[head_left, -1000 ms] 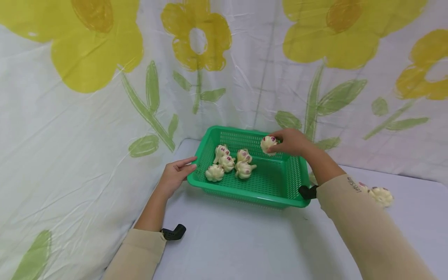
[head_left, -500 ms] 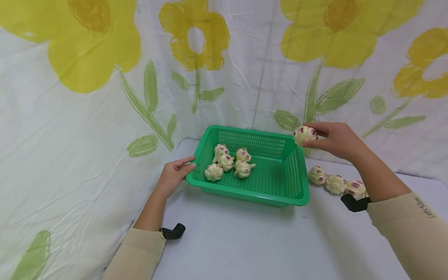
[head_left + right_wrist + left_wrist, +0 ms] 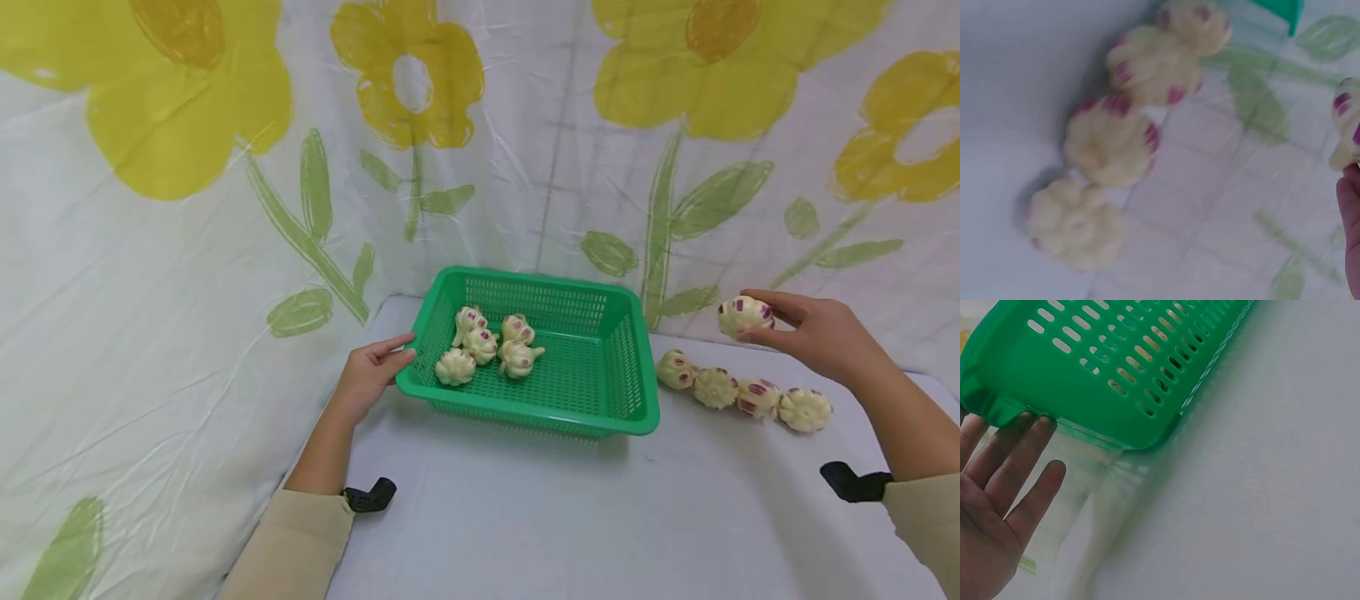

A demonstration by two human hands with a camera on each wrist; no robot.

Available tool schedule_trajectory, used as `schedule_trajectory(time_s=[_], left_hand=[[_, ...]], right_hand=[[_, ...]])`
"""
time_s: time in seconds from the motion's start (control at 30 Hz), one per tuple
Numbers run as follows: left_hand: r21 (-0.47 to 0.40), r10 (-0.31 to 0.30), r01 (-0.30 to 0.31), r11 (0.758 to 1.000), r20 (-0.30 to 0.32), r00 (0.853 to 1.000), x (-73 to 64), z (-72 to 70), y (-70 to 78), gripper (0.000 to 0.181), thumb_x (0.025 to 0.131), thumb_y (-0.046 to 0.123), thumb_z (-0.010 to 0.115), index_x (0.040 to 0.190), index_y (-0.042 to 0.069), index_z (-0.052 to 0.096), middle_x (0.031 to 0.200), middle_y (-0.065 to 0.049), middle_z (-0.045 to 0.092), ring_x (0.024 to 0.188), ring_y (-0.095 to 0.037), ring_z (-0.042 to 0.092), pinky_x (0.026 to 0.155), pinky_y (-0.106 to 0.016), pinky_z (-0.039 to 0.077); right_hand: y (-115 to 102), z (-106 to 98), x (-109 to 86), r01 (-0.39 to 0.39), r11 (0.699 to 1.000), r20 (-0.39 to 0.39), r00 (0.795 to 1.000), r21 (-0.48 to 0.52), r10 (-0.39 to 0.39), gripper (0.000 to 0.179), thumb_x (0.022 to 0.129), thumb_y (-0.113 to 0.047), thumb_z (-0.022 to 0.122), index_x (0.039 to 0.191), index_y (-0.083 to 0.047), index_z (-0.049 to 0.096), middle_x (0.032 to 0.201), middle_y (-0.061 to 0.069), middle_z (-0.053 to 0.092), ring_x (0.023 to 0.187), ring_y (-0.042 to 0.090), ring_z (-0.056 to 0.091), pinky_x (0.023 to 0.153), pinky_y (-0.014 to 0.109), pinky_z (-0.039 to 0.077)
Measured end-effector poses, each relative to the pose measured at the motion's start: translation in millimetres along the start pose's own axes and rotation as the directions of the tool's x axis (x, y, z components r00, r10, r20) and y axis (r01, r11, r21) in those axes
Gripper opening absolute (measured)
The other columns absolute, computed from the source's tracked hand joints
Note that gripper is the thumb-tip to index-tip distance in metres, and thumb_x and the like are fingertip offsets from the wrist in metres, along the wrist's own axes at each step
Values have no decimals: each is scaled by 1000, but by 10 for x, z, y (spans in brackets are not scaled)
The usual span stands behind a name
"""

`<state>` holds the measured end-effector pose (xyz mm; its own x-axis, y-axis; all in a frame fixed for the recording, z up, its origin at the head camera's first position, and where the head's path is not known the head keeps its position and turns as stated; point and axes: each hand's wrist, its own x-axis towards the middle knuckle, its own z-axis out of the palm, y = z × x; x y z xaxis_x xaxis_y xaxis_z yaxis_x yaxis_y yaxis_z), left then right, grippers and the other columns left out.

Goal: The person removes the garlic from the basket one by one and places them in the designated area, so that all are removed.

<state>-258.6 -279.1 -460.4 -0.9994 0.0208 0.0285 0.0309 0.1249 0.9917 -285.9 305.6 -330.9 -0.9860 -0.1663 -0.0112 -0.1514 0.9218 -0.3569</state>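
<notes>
A small corner screened off for recording; what sort of building surrounds it cannot be told. A pale, plain worktop (image 3: 525, 517) stands against white sheeting (image 3: 517, 192) that hangs behind it and along its left side, creased and printed with large yellow flowers (image 3: 450, 79) and green leaves (image 3: 317, 185). Black devices (image 3: 369, 497) worn at both of the person's sleeve cuffs (image 3: 318, 512) suggest a filming set-up.

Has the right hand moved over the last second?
Yes. Judged against the green basket in the head view, the right hand has moved rightward with its garlic bulb, from over the basket to beyond its right end.
</notes>
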Motion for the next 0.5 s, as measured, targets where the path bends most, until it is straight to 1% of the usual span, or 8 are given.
schedule_trajectory(time_s=[0.17,0.3,0.4,0.5], left_hand=[[-7,-1,1,1000,2,1000,10,0,3,50,94,29,69,136,5,59,97,11,74,87,-2,70,75,-22,58],[-11,-5,5,1000,1,1000,10,4,7,50,94,28,69,136,5,59,97,12,74,86,-2,70,75,-22,58],[-13,-5,5,1000,-2,1000,3,9,16,49,94,28,69,136,5,59,97,12,74,86,-2,70,75,-22,58],[-12,-6,6,1000,0,1000,-7,12,26,49,94,28,68,137,5,58,98,12,74,86,-2,70,75,-22,58]], right_hand=[[378,79,-146,-73,997,-66,995,-16,72,85,89,-58,64,153,-10,35,143,39,36,126,62,35,91,78,33],[663,148,-296,-127,992,-105,986,13,127,84,92,-57,60,152,-5,33,141,42,37,122,64,34,89,79,32],[869,198,-411,-183,981,-110,976,64,189,84,95,-56,56,153,-1,28,142,44,31,126,65,29,89,78,33],[1044,256,-528,-255,958,-110,957,136,270,85,96,-55,54,153,0,23,147,43,23,132,64,22,93,76,31]])
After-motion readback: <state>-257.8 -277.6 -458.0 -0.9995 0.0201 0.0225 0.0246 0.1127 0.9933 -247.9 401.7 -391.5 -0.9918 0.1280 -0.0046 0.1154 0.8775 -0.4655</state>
